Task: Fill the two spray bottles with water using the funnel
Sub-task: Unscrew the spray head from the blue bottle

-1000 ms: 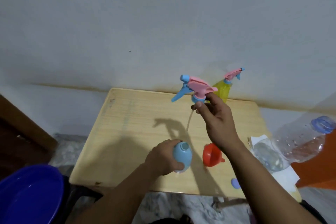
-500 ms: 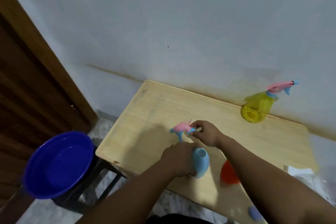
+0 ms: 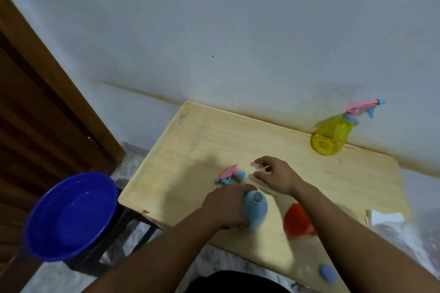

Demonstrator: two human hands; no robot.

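My left hand [image 3: 226, 207] grips the light blue spray bottle [image 3: 255, 211], which stands on the wooden table [image 3: 273, 147] with its neck uncovered. Its pink and blue spray head [image 3: 229, 174] lies on the table just beyond the bottle, its thin tube [image 3: 260, 185] running right under my right hand [image 3: 276, 176]. That hand hovers over the table with fingers apart, holding nothing. The red funnel [image 3: 297, 221] lies blurred to the right of the blue bottle. The yellow spray bottle [image 3: 333, 135] with its pink head on stands at the far right by the wall.
A dark blue basin [image 3: 71, 216] sits on a dark stool left of the table. A small blue cap [image 3: 327, 273] lies near the table's front edge. White paper [image 3: 385, 217] shows at the right edge. A brown wooden door [image 3: 35, 114] is on the left.
My right hand brought the spray head down from the air onto the table and let it go. The view swung left, showing the basin and door.
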